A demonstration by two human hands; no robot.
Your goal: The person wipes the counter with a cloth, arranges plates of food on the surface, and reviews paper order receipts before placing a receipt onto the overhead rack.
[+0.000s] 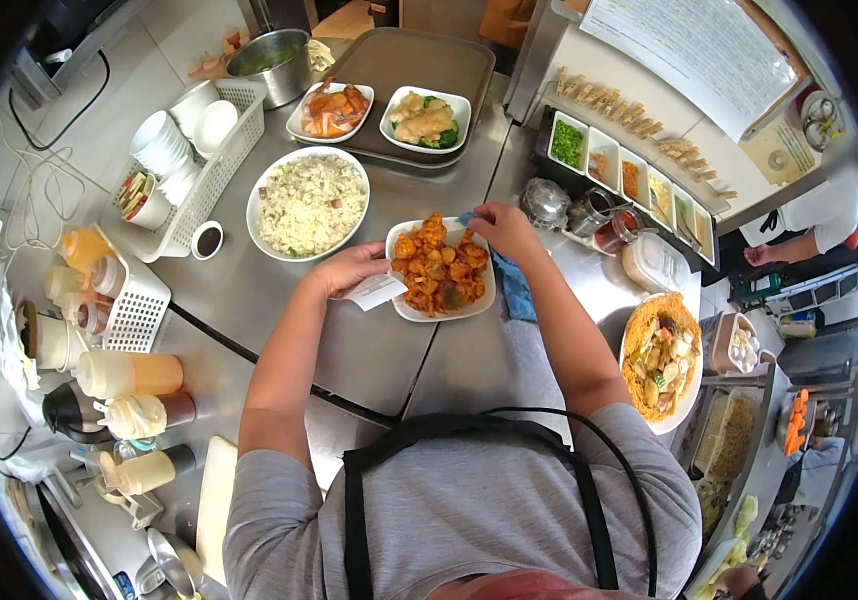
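A white square plate (404, 308) of orange glazed chunks (441, 268) rests on the steel counter in front of me. My left hand (349, 268) touches the plate's left rim and holds a small white paper slip (377, 291). My right hand (502, 228) grips a blue cloth (516, 285) against the plate's far right corner.
A round plate of rice (309, 203) lies to the left. A brown tray (429, 60) carries two white dishes. White baskets (211, 170) hold bowls and squeeze bottles. A garnish container (629, 180), jars and a noodle plate (661, 360) are on the right. Another person's arm (794, 245) shows far right.
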